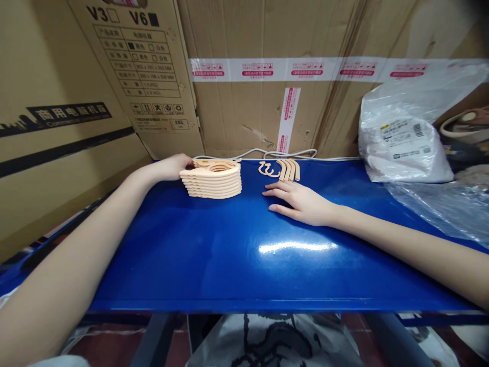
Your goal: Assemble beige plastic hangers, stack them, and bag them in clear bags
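Observation:
A stack of several peach plastic hanger pieces (212, 179) sits at the back of the blue table (214, 255). My left hand (172, 166) rests against the left side of the stack, fingers curled round its edge. A smaller group of peach hook pieces (282, 169) lies to the right of the stack. My right hand (300, 202) lies flat on the table just in front of that group, fingers stretched out and holding nothing.
Large cardboard boxes (267, 76) stand as a wall behind the table and at the left (57, 127). A white cable (267, 153) runs along the back edge. Plastic bags (405, 137) fill the right end. A printed bag (267, 341) lies under the front edge.

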`<state>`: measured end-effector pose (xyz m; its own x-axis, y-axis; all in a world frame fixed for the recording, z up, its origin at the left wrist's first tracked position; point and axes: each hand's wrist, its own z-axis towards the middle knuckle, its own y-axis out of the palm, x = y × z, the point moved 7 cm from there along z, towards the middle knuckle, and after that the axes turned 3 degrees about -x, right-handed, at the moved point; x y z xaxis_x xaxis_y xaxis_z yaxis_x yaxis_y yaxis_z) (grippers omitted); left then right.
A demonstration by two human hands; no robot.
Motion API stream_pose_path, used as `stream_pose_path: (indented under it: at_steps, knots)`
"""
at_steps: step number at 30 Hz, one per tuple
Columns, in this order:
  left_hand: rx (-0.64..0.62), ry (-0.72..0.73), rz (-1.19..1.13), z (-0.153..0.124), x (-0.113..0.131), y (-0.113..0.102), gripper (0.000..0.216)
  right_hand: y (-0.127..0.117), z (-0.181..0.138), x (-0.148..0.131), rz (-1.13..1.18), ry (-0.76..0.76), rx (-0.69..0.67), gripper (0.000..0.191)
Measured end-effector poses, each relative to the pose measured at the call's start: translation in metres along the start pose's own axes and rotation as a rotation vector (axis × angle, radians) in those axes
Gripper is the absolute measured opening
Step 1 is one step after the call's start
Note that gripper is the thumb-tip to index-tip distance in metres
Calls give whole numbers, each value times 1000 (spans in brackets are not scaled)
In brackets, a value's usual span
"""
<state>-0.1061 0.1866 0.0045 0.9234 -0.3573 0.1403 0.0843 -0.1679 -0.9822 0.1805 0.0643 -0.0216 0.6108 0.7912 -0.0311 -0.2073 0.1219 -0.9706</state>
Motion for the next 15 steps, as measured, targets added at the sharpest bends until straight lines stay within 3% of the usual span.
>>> stream_pose_path:
  at_steps: [10, 15]
  knots:
    - [-7, 38, -48, 1, -2, 2, 51, 0, 0, 0, -1, -7, 12, 50]
    - [59, 28, -4, -1, 2, -1, 49, -1, 0, -1, 4, -4, 12, 49]
